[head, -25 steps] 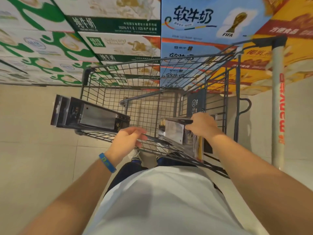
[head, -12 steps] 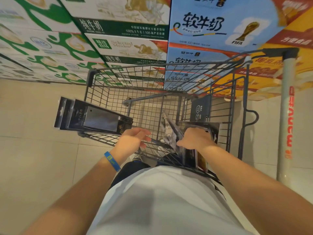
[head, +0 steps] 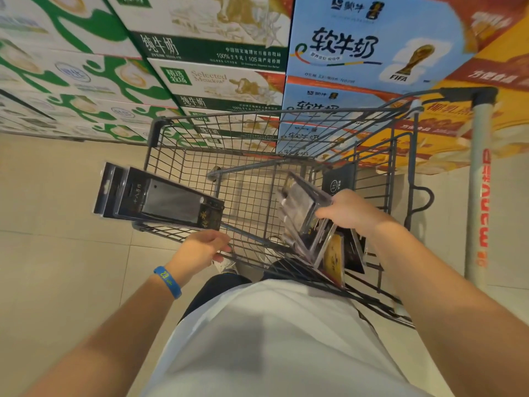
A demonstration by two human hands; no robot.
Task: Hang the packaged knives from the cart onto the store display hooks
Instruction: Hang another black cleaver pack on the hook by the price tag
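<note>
- Several stacked milk cartons [head: 200, 53] are filling the far side of the view. No display hooks are showing anywhere.
- The wire cart [head: 156, 130] is standing between the person and the cartons.
- A stack of dark packaged knives [head: 160, 199] is lying across the cart's left rim. Its long axis is running from near-right to far-left, with the hang-tab ends pointing away from the body.
- A clear knife pack [head: 300, 207] is tilting up out of the basket's near right corner, long axis running away from the person.
- The remaining packs [head: 335, 253] are leaning on edge just below it, nearer the body.
- The right hand [head: 352, 210] is gripping the clear pack's right edge, fingers curled over it. This hand is also sitting nearer to the remaining packs.
- The left hand [head: 200, 247] is curling round the near end of the dark stack. Contact is partly hidden, so I am judging it as carrying the stack.
- A blue wristband [head: 169, 282] is sitting on the left wrist.
- Judgement: collecting is under way and hanging has not begun. The next move is depending on lifting the clear pack up and leftward onto the stack.
</note>
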